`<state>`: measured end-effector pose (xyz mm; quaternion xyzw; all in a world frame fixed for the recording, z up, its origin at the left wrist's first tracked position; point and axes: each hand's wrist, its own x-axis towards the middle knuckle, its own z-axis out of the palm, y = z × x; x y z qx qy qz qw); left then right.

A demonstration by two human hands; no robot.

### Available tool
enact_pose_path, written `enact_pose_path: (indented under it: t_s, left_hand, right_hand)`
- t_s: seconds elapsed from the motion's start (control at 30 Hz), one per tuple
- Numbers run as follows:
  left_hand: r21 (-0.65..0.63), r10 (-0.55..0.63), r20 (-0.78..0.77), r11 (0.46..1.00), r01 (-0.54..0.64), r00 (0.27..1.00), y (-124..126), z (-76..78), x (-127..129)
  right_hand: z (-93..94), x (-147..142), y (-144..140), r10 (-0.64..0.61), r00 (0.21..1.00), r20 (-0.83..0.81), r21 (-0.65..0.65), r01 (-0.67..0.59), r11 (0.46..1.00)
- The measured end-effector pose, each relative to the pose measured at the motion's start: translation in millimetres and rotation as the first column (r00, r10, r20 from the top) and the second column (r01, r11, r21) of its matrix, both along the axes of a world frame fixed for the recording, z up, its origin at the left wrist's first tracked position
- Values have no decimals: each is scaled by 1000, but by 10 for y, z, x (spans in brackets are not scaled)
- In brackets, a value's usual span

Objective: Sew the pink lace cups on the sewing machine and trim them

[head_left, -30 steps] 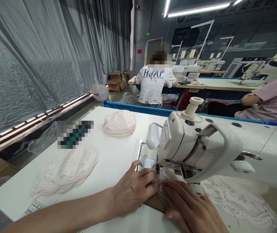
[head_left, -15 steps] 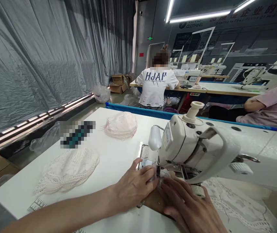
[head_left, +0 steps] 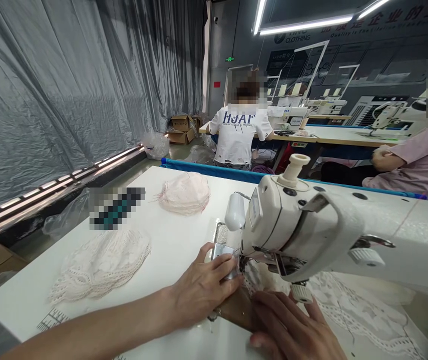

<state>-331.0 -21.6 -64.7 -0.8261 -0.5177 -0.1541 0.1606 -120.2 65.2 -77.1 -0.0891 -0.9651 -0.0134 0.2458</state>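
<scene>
White lace fabric (head_left: 259,278) lies under the needle area of a white sewing machine (head_left: 274,215). My left hand (head_left: 208,282) rests at the left of the presser foot, over the metal plate (head_left: 223,251). Its thumb and forefinger close at the lace's edge, with the outer finger spread away. On the near side of the lace is my right hand (head_left: 294,322), fingers stretched and laid along it, thumb apart. The machine head hides part of the stitching point. More lace (head_left: 360,315) spreads out to the right of my right hand.
A cream lace stack (head_left: 101,265) and a pale pink fabric stack (head_left: 185,192) lie on the white table (head_left: 176,240). A blurred dark item (head_left: 118,209) is near them. Beyond the blue edge (head_left: 214,171), a person in a white shirt (head_left: 239,132) and another in pink (head_left: 420,155) sit.
My right hand has drawn slightly toward me, baring more lace by the needle. My left hand stays at the presser foot. The view has shifted slightly.
</scene>
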Motion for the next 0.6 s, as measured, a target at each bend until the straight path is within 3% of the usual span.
enact_pose_path:
  t_s: [0.2,0.43,0.53,0.6]
  left_hand:
    - [41,26,-27,999,-25,999,-31,42,42]
    - [55,47,39,997,-49,998,26,-11,13]
    - [51,42,93,998,-47,995,11,-37,14]
    - [16,43,171,999,-46,984,-64,1,34]
  right_hand:
    - [7,-30,4,-36,999,17,-14,36,999]
    - [-60,-101,37,-207,978,-24,174,208,963]
    - [-40,-181,3,-248,964,-99,109,258,960]
    - [26,-209,-70,-217,969,-120,39,223,974]
